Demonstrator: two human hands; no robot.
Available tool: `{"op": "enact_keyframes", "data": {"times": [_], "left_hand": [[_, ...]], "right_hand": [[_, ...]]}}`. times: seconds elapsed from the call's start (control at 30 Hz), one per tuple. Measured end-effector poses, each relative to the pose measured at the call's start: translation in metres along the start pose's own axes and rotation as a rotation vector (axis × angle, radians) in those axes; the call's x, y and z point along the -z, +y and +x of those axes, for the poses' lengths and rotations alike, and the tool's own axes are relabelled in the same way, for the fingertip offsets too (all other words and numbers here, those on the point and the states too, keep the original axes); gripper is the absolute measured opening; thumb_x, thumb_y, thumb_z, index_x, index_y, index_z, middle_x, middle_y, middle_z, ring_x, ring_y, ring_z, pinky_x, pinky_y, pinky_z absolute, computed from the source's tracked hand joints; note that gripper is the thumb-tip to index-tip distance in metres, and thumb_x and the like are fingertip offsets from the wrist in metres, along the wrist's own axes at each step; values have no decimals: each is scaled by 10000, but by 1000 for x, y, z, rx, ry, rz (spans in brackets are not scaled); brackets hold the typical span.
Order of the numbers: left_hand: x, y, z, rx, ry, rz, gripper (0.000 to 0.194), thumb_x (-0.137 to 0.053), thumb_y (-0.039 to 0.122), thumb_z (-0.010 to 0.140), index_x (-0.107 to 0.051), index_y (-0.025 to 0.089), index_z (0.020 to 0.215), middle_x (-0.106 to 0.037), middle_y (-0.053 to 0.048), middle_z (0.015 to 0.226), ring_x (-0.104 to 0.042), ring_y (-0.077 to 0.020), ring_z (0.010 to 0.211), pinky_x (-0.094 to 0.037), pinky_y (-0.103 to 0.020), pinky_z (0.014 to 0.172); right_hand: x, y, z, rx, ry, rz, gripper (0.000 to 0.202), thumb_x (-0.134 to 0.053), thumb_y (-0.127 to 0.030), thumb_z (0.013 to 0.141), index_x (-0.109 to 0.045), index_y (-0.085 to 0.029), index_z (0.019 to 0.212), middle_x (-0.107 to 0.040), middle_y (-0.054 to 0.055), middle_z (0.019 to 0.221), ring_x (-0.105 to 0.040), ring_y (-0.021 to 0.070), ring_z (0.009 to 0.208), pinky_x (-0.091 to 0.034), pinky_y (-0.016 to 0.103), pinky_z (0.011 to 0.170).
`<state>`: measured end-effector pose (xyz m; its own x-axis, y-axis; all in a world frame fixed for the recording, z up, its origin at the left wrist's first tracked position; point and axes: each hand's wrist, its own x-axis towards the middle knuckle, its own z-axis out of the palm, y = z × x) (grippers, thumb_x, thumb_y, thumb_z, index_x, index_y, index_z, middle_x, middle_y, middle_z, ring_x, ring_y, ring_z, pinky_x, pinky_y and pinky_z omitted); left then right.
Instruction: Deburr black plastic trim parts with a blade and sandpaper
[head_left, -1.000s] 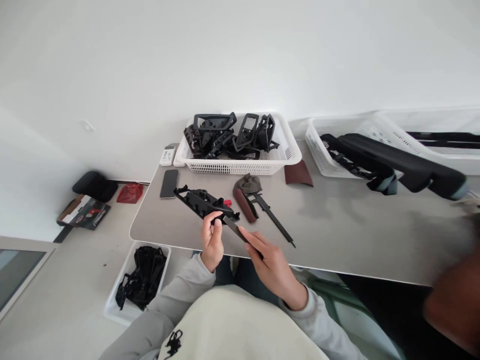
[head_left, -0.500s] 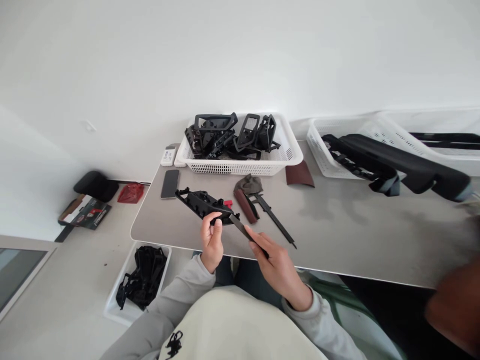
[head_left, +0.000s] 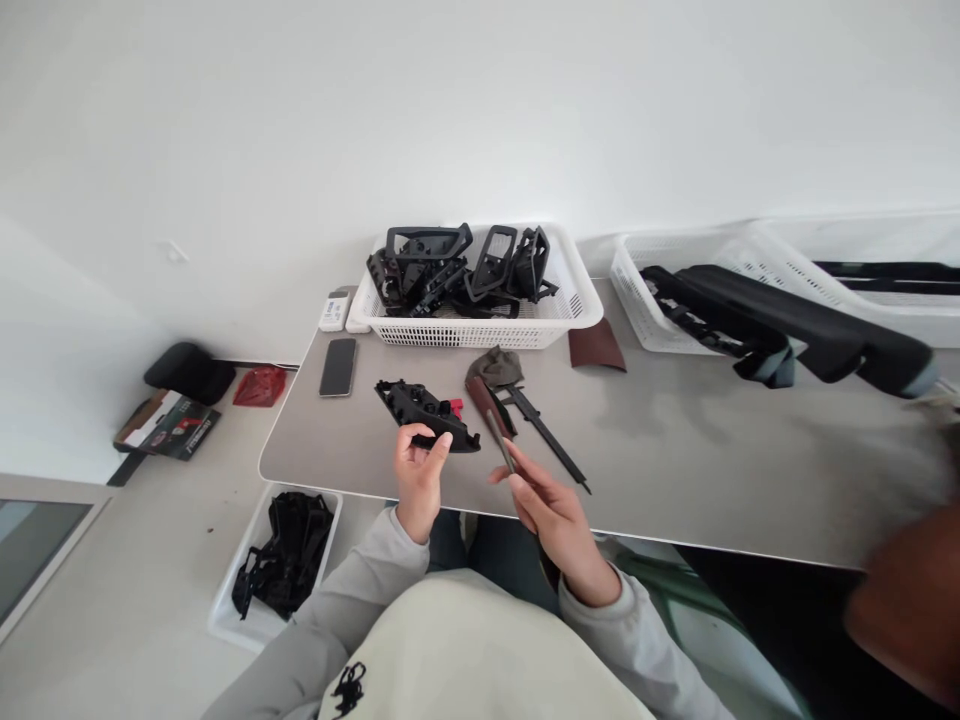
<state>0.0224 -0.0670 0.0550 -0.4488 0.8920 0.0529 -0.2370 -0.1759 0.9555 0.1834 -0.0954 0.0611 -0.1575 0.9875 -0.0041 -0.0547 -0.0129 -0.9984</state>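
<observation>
Pinched between the thumb and fingers of my left hand point(head_left: 420, 478) is a black plastic part point(head_left: 421, 408), raised over the table's front edge. My right hand point(head_left: 553, 510) grips a thin flat file-like tool point(head_left: 501, 440), its tip pointing up and away from me, apart from the black part. Behind the tool lie a dark red rolled piece point(head_left: 480, 394) and a grey cloth point(head_left: 498, 366). A black caliper point(head_left: 547, 436) rests to their right. A small red object point(head_left: 456, 407) shows just beyond the black part.
A white basket point(head_left: 480, 333) of black frames stands at the back, a phone point(head_left: 338, 367) to its left. A curved dark red piece point(head_left: 597, 347) and baskets with long black parts point(head_left: 810, 315) are further right. Another person's blurred arm point(head_left: 907, 590) is at the right edge.
My right hand has drawn the tool away from the black part and turned it more upright. The black part has been turned and shifted slightly right in my left hand.
</observation>
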Motion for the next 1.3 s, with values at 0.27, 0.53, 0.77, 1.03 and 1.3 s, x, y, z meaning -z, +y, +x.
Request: {"op": "enact_keyframes", "data": {"times": [0.27, 0.53, 0.77, 1.03, 1.3], "left_hand": [[-5, 4, -5, 209, -140, -102, 358, -749, 415, 705, -528, 224, 911, -623, 13, 841, -611, -128, 707, -500, -261, 639], [-8, 5, -8, 265, -284, -90, 374, -782, 423, 653, -553, 206, 856, -638, 17, 781, -624, -131, 639, -534, -279, 602], [-4, 1, -7, 206, -309, -25, 324, -755, 374, 706, -590, 195, 920, -651, 3, 766, -626, -131, 666, -532, -277, 658], [-3, 10, 4, 97, -170, -6, 335, -712, 449, 749, -602, 215, 963, -612, -8, 859, -600, -119, 735, -561, -244, 626], [-2, 14, 2, 106, -234, 15, 352, -686, 492, 759, -642, 207, 961, -628, -17, 801, -609, -131, 659, -583, -274, 573]], "right_hand": [[-8, -1, 6, -128, -37, 179, 556, -630, -513, 820, -606, -231, 1298, -621, 6, 702, -269, 46, 407, -227, 217, 371], [-12, 1, 6, -153, -69, 171, 648, -612, -555, 819, -575, -160, 1331, -282, -98, 470, -239, 70, 407, -183, 218, 386], [-12, -4, 6, -172, -103, 193, 613, -651, -542, 793, -597, -205, 1301, -542, -34, 641, -267, 40, 416, -197, 214, 384], [2, -10, 5, -351, -178, 536, 499, -674, -443, 782, -612, -244, 1236, -661, 38, 784, -218, 35, 375, -119, 208, 330], [0, -7, 5, -421, -238, 639, 502, -682, -421, 779, -593, -277, 1252, -645, 1, 691, -186, 29, 360, -125, 178, 315]]}}
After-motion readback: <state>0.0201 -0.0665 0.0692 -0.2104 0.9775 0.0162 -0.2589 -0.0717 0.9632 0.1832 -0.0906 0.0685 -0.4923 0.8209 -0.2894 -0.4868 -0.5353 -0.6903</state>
